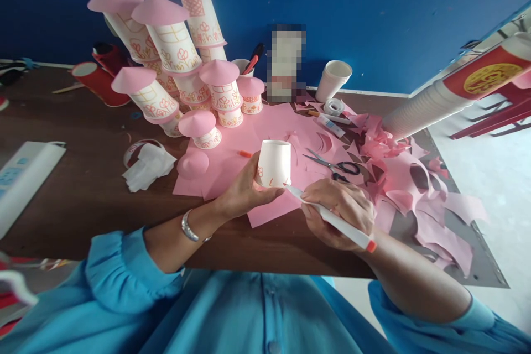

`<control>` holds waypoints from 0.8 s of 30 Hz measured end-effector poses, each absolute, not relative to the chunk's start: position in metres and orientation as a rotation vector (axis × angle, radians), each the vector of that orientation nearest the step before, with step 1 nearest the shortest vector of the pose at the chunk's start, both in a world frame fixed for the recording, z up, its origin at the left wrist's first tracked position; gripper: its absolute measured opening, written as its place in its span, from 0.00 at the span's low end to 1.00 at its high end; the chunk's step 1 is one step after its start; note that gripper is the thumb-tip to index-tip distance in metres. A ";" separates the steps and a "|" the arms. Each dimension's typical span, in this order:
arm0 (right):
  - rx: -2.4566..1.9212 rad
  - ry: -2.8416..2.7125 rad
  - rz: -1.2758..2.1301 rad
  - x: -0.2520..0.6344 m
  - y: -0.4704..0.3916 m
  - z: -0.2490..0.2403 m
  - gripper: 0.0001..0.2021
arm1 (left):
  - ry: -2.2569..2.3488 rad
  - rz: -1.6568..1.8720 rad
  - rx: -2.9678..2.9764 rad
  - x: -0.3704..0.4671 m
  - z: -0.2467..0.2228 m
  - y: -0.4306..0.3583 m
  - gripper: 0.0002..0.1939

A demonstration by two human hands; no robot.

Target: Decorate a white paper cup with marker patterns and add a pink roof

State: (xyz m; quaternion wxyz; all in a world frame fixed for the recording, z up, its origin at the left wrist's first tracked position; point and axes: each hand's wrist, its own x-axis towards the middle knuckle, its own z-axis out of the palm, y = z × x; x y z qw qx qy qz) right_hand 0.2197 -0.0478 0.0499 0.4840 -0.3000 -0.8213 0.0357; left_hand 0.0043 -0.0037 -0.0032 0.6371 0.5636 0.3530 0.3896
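Left hand [244, 187] grips tapered white paper cup [275, 160], raised over flat pink paper sheets [269, 121], near brown worktop's [265, 246] front edge. Right hand [340, 211] pinches white, orange-ended marker pen [340, 225], tip at cup's lower side. Black-handled metal scissors [331, 165] just beyond; curled pink paper offcuts [442, 227] crowd right edge. Brown surface shows left of sheets.
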 end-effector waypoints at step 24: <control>-0.678 -2.008 0.025 0.218 -0.047 0.047 0.10 | 0.820 0.842 1.301 0.007 -0.005 -0.005 0.36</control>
